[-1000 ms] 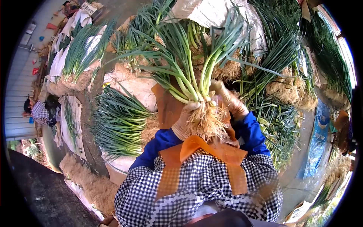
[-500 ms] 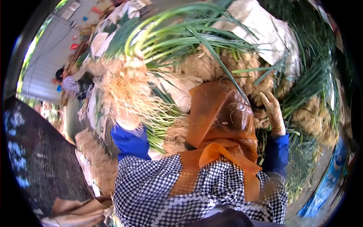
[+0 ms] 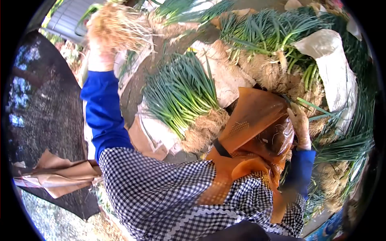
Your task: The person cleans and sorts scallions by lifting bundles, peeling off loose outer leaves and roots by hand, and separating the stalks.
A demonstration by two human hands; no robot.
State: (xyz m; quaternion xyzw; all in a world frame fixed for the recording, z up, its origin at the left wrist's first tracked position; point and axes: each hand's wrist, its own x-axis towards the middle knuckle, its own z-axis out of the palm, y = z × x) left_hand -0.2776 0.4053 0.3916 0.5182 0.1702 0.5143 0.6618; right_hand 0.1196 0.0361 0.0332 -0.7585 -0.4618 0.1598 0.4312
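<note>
At the upper left, my left hand (image 3: pixel 101 58) is closed around a bunch of green onions (image 3: pixel 116 28), held up with its pale, stringy roots hanging toward me. Most of the fingers are hidden by the roots. My right hand (image 3: pixel 300 126) is beside the orange plastic apron (image 3: pixel 257 116) over my knee, fingers stretched and apart. A few loose green leaves (image 3: pixel 315 105) are close to its fingertips. Between my arms, a neat bundle of green onions (image 3: pixel 183 96) lies on a pale sheet, its matted brown roots toward my lap.
More rooted green onions (image 3: pixel 273 32) are heaped at the back and right. A white sack (image 3: pixel 333 60) drapes over the right heap. Dark netting (image 3: pixel 52 92) hangs at the left, near a brown folded cloth (image 3: pixel 64 172). Blue plastic (image 3: pixel 327 227) lies at the lower right.
My left hand has swung the bunch outward to the upper left, arm extended. The view has turned left, showing more of the laid bundle. My right hand stays near the apron.
</note>
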